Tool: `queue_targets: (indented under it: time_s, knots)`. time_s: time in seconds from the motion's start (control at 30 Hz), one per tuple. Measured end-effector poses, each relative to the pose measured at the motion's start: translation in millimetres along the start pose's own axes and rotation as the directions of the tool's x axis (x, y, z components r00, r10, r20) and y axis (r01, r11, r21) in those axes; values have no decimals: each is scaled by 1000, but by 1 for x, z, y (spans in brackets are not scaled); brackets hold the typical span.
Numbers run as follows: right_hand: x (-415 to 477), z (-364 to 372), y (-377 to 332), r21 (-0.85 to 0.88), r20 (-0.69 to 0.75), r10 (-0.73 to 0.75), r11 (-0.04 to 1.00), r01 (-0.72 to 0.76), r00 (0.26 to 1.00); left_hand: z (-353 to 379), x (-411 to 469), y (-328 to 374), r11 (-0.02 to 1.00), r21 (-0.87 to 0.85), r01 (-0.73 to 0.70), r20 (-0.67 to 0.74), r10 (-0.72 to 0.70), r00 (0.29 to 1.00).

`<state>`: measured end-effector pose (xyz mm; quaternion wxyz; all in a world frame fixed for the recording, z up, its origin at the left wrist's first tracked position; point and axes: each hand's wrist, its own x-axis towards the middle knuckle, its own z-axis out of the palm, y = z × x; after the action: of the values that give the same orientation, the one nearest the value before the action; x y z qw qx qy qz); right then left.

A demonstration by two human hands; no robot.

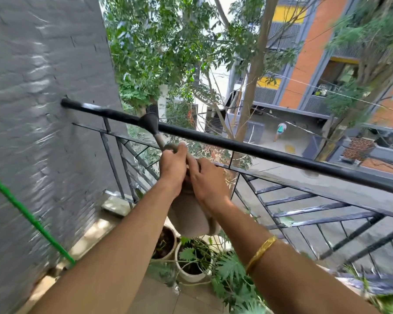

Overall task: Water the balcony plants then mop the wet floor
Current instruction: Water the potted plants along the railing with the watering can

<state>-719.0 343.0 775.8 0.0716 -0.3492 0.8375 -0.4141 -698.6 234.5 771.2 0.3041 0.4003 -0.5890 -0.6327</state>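
Observation:
A beige watering can (190,217) hangs in the air above the pots, its thin spout ending in a dark rose (149,122) by the railing. My left hand (173,165) grips the can's top near the spout. My right hand (208,181) is closed on the top just beside it; a gold bangle circles that wrist. Below stand two white pots: one with dark soil (166,243) and one with a leafy green plant (194,260). No water stream shows.
A black metal balcony railing (247,147) crosses the view ahead. A grey painted brick wall (43,98) closes the left side, with a green pole (30,217) leaning along it. Tiled floor (186,298) lies below. Trees and buildings stand beyond.

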Motion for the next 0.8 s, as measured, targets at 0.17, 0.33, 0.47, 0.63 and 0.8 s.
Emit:
queue_targets:
  time_s: [0.17, 0.33, 0.47, 0.63, 0.8]
  knots:
    - [-10, -10, -6, -43, -55, 14, 999, -16, 998, -6, -25, 13, 999, -33, -17, -20, 17, 1000]
    - [-18, -9, -17, -31, -105, -45, 999, 42, 993, -21, -35, 24, 999, -12, -43, -55, 42, 998]
    - [-28, 6, -36, 5, -85, -76, 997, 76, 993, -48, -40, 28, 999, -18, -45, -95, 44, 995]
    - [-35, 43, -66, -11, -30, -115, 993, 114, 993, -102, -39, 27, 998, -39, -43, -146, 37, 989]
    - [-46, 102, -117, 23, 31, -194, 981, 193, 981, -185, -36, 25, 997, -59, -52, -237, 36, 971]
